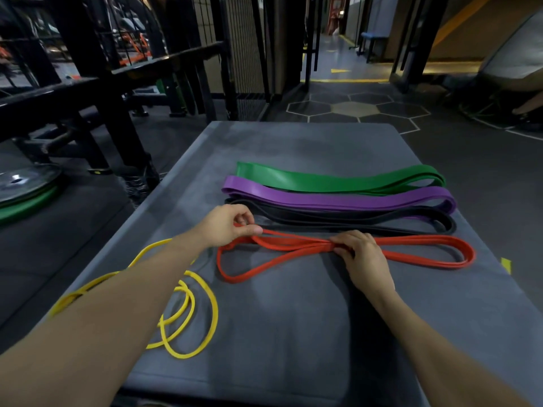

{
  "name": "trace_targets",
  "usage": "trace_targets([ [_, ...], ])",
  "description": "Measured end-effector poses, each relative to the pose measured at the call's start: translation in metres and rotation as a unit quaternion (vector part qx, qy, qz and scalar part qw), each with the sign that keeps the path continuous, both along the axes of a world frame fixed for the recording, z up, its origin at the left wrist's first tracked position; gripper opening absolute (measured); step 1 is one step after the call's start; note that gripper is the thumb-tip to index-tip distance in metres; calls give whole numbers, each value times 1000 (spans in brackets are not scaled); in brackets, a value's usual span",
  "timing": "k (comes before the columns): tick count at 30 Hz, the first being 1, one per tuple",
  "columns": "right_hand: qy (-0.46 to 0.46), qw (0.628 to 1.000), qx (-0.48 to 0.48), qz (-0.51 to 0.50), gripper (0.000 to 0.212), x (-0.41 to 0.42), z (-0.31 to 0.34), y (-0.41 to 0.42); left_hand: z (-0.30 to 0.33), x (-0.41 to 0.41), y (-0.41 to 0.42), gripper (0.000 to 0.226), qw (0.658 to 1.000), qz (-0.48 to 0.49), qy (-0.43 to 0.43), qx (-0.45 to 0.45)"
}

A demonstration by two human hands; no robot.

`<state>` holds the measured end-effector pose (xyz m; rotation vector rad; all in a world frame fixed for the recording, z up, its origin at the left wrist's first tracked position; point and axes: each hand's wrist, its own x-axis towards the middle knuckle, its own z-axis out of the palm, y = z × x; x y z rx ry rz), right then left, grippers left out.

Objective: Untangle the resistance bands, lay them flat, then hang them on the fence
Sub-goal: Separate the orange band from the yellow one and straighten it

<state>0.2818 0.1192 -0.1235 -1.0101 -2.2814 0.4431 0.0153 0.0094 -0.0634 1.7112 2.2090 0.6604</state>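
A person's two bare hands are working on a red band [346, 248] lying across a grey tabletop [293, 318]: the left hand [226, 227] is pinching a strand at the band's left end in a closed grip, while the right hand [361, 254] is curling its fingers around the bunched strands at the middle. Beyond it, black [352, 218], purple [338, 198] and green [338, 179] bands are lying flat side by side, and a yellow band [188, 318] is lying in loose loops at the near left, partly under the left forearm.

A gym: black steel rack frames [88, 63], a weight plate [26, 183] on rubber flooring, a grey padded mat [293, 304].
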Motion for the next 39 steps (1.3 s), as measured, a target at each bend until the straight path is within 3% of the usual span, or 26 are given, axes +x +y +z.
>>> trace_targets([
  [5,-1,1000,1,0,22,-1,0,1,17,-14,2,39,990,47,96,-95],
  [13,0,1000,2,-1,21,-1,0,1,-16,-18,-3,18,997,78,7,-19],
  [17,1,1000,5,-1,21,0,-1,1,-24,-4,-10,26,989,110,76,59],
  [20,-7,1000,1,-4,21,0,-1,0,-17,6,-17,20,974,59,202,81],
  [22,-8,1000,-2,-6,21,0,-1,0,-14,17,-23,16,973,6,197,118],
  [24,-6,1000,-4,-6,22,0,0,-1,-13,32,-28,36,984,-55,144,88],
  [26,-4,1000,-4,-3,22,0,0,-1,-15,41,-33,46,975,-97,199,-1],
  [30,0,1000,-2,1,22,1,2,-2,-12,31,-45,18,963,-112,233,-82],
  [34,-7,1000,-4,1,23,2,4,-3,0,6,-48,19,948,-22,296,-112],
  [39,-14,1000,-3,-1,23,2,3,-3,-18,1,-42,14,972,188,139,-17],
])
